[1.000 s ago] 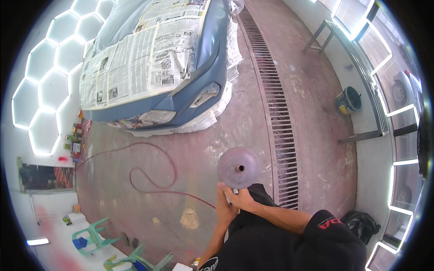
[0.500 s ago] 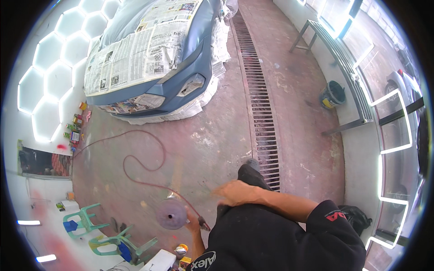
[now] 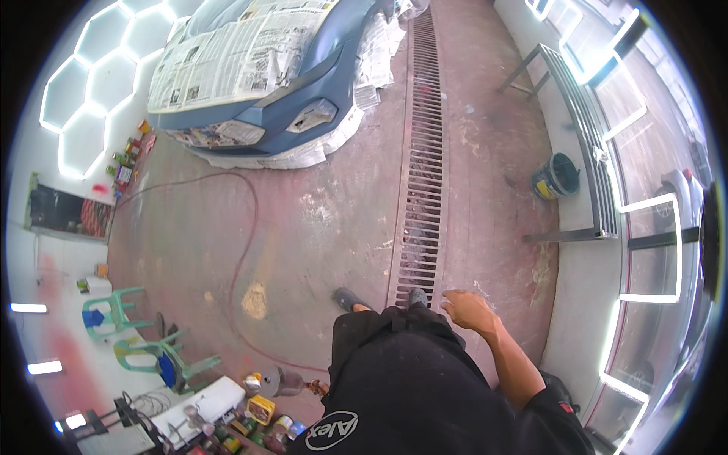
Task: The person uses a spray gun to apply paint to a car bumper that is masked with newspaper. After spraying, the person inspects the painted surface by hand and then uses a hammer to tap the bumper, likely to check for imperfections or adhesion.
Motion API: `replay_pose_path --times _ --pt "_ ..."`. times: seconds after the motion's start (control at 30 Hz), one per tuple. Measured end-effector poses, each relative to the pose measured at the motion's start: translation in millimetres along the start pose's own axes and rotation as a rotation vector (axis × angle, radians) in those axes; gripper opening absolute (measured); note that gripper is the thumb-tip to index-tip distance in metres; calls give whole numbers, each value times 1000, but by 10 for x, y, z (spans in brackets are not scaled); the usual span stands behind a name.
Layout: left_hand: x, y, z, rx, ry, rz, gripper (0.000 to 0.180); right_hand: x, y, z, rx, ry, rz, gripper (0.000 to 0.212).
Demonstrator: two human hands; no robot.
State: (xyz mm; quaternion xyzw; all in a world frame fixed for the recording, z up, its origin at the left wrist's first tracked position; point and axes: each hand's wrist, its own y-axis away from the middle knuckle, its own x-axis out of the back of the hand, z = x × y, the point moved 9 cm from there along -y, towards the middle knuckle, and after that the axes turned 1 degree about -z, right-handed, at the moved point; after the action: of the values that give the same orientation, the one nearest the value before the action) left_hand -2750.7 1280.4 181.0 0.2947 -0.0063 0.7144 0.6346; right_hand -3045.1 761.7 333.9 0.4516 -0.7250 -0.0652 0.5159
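Note:
Low beside my left hip, my left hand (image 3: 317, 388) is mostly hidden behind my shirt, and its visible fingers are closed round a spray gun with a round greyish cup (image 3: 279, 381). A thin red air hose (image 3: 244, 262) curves across the floor and runs up to that hand. My right hand (image 3: 468, 309) hangs in front of my right thigh, over the floor beside the drain grate. Nothing is in it, and its fingers are loosely apart.
Ahead stands a blue-grey car front (image 3: 292, 114) masked with newspaper. A long floor grate (image 3: 422, 174) runs under my foot. At right are a metal rack (image 3: 580, 129) and a bucket (image 3: 556, 177). Green plastic chairs (image 3: 117, 311) and a crowded paint-can table (image 3: 260, 409) flank my left.
My left hand and the spray gun have dropped back toward my hip. My right hand has swung from my body's front out to the right. The view has shifted as I walk.

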Motion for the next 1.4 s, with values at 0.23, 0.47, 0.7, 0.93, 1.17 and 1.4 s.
replay_pose_path --times 0.23,0.47,0.7,0.93,1.17,1.4 --pt "-218 762 -312 -53 -35 -37 48 163 291 550 43 42 33 38" --pt "-58 590 -389 -212 -134 -46 54 11 219 375 141 -31 -21 52" --pt "-11 599 -722 38 -40 41 52 -71 144 128 124 102 -129 55" --pt "-111 547 -665 231 70 77 51 43 -177 -638 66 237 -184 53" --pt "689 -278 -688 284 132 122 51 -390 -672 -2025 158 254 -243 52" --pt "1219 -1210 -536 322 145 147 50 -948 -1243 -3156 334 267 -280 44"
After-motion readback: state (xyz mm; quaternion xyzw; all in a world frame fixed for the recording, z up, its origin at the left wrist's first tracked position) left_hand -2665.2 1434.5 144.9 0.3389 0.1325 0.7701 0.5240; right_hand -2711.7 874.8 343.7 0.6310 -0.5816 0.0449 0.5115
